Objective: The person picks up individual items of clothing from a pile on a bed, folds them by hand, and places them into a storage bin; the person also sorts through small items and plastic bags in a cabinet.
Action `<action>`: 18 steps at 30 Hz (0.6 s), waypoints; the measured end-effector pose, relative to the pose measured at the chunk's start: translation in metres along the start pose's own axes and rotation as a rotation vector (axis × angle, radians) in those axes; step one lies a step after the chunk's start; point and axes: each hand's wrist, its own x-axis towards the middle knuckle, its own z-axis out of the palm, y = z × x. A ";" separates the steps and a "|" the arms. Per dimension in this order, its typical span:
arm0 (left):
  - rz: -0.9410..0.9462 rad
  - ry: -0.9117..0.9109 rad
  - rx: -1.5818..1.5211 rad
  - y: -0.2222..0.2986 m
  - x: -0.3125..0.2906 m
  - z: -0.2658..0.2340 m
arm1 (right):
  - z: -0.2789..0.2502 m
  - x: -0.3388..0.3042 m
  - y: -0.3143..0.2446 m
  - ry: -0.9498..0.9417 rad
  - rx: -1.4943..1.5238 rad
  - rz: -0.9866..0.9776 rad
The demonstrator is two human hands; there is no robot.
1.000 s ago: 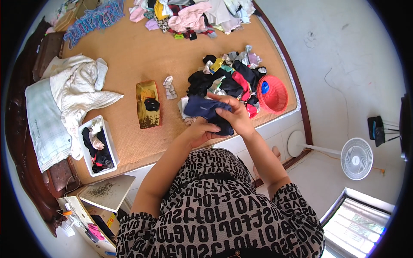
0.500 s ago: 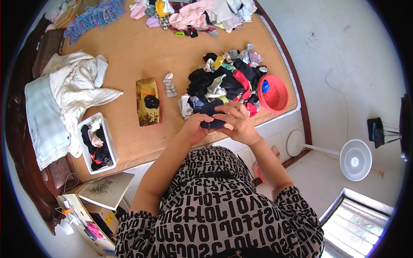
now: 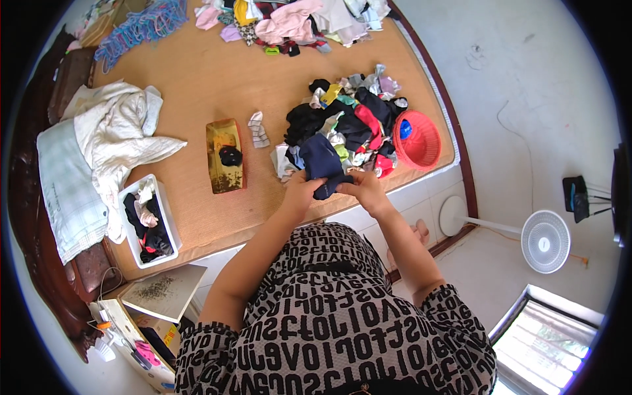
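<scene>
A navy piece of clothing (image 3: pixel 320 158) is stretched between my hands at the near edge of the bed, its far part lying against the pile. My left hand (image 3: pixel 301 195) grips its left side, thumb on top. Its right edge is pinched by my right hand (image 3: pixel 367 192). Just beyond lies a heap of mixed socks and small clothes (image 3: pixel 359 122), mostly black with some red, white and yellow. To the left, a grey-and-white striped sock (image 3: pixel 258 130) lies beside an open yellowish box (image 3: pixel 217 178) with a black rolled bundle (image 3: pixel 230 156) in it.
A red plastic basket (image 3: pixel 431 151) with a blue item stands right of the heap. At left are a white bin (image 3: pixel 174 230) of clothes and a crumpled white quilt (image 3: pixel 122 122). More clothes (image 3: pixel 289 26) and blue hangers (image 3: pixel 141 29) lie far off. A white fan (image 3: pixel 545 242) stands right.
The navy clothing was bunched up between my hands and is now opened out, reaching farther onto the heap. My right hand's raised, spread fingers have come down to pinch its edge.
</scene>
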 end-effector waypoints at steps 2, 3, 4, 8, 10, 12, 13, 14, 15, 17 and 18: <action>0.045 -0.001 0.083 0.009 -0.008 0.007 | 0.002 0.004 0.000 0.018 0.070 0.027; 0.136 -0.021 0.093 0.019 -0.015 0.018 | 0.002 0.006 0.001 0.042 0.141 0.056; 0.226 -0.041 0.103 0.024 -0.018 0.024 | 0.000 0.009 0.005 0.043 0.142 0.057; 0.318 -0.150 0.594 0.017 -0.012 0.013 | -0.004 0.016 0.013 0.047 0.064 -0.008; 0.243 -0.112 0.504 0.023 -0.015 0.014 | -0.009 0.011 0.005 -0.007 0.084 -0.165; 0.168 -0.076 0.414 0.027 -0.016 0.013 | -0.013 0.008 -0.010 -0.066 0.142 -0.243; 0.192 -0.088 0.472 0.026 -0.014 0.011 | -0.015 0.007 -0.018 -0.124 0.201 -0.321; 0.215 -0.104 0.531 0.025 -0.013 0.009 | -0.015 0.002 -0.031 -0.077 0.037 -0.376; 0.214 -0.106 0.531 0.025 -0.013 0.009 | -0.013 0.000 -0.038 -0.075 0.037 -0.375; 0.247 -0.095 0.607 0.026 -0.015 0.009 | -0.006 -0.001 -0.050 0.092 -0.392 -0.692; 0.248 -0.094 0.608 0.026 -0.015 0.009 | -0.002 -0.004 -0.054 0.149 -0.394 -0.685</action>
